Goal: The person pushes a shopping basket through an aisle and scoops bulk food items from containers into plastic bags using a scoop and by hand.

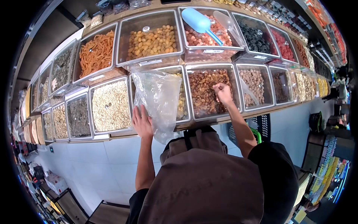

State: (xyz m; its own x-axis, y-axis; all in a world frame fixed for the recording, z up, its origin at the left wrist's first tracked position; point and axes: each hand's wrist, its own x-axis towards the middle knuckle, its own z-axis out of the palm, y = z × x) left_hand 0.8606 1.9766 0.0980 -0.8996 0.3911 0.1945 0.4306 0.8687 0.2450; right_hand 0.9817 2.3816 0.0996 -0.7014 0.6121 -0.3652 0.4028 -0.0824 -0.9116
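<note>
A clear plastic bag [158, 99] lies over a bin of yellowish pieces in the front row. My left hand [142, 121] rests at the bag's left edge with its fingers spread. Over the bin of brown dried fruit [203, 87], my right hand [222, 93] has its fingers drawn together at the lid knob or just above it; what they hold, if anything, is too small to tell. The bin of round beige pieces [251, 83] stands just to the right, with a clear scoop on it.
A blue scoop [197, 21] and a clear scoop lie on the back-row bin of pink pieces. Orange strips [96, 53] and yellow fruit [152, 42] fill other back bins. Below the counter's front edge, right of centre, is a dark basket [264, 127] with a green handle.
</note>
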